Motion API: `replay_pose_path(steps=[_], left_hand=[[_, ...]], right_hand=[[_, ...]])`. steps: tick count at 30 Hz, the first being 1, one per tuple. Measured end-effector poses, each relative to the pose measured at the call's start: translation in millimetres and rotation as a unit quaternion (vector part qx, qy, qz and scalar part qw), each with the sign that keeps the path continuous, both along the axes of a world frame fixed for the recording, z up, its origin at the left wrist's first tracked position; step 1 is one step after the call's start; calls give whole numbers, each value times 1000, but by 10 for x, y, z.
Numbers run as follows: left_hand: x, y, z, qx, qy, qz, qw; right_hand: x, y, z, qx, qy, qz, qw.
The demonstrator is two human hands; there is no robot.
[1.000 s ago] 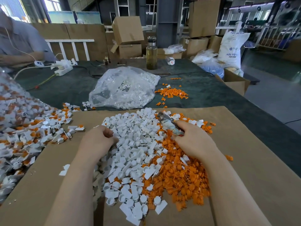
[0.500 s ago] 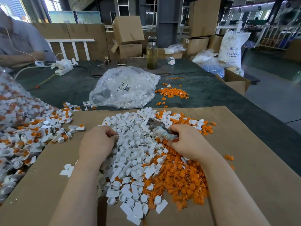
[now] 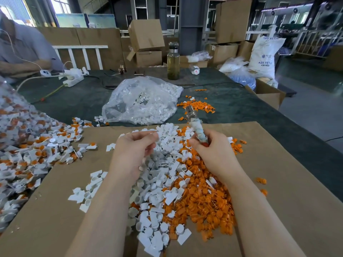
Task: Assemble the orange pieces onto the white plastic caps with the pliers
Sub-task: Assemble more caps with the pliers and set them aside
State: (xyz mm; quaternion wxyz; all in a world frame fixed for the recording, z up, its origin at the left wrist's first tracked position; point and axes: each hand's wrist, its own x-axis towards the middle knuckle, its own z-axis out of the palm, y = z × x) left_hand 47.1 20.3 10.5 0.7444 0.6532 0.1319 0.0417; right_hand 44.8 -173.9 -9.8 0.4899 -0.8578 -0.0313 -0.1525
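A heap of white plastic caps (image 3: 159, 184) lies on the brown cardboard sheet (image 3: 278, 191), with a heap of orange pieces (image 3: 209, 199) against its right side. My right hand (image 3: 213, 153) grips the pliers (image 3: 195, 127) by their tape-wrapped handles, the metal jaws pointing up and away above the heap. My left hand (image 3: 133, 151) hovers over the white caps, its thumb and fingers pinching a white cap (image 3: 155, 135) at the fingertips. Both hands are lifted off the pile.
A pile of assembled white-and-orange caps (image 3: 27, 154) spreads at the left. A clear bag of white caps (image 3: 141, 101) and a small patch of orange pieces (image 3: 196, 106) lie beyond the cardboard. A bottle (image 3: 173, 61), a power strip (image 3: 73, 78) and another person (image 3: 24, 51) are farther back.
Both hands rose out of the pile. My right hand swung the pliers upright, and my left hand came up pinching a white cap.
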Motion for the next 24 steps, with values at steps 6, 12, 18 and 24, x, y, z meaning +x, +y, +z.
replay_pose_path(steps=[6,12,18,24], left_hand=[[-42,-260,-1,-73,-12,-54,996],[-93,-394,-29,-23,-21,-41,999],[-101,-446,-6,-83,-8,-48,995],[-132,-475,8,-102,-1,-56,993]], right_hand=[[-30,62,41,76,-29,21,996],[-45,129,37,103,-37,50,993],[-59,171,56,120,-56,52,990],[-75,184,73,136,-76,55,986]])
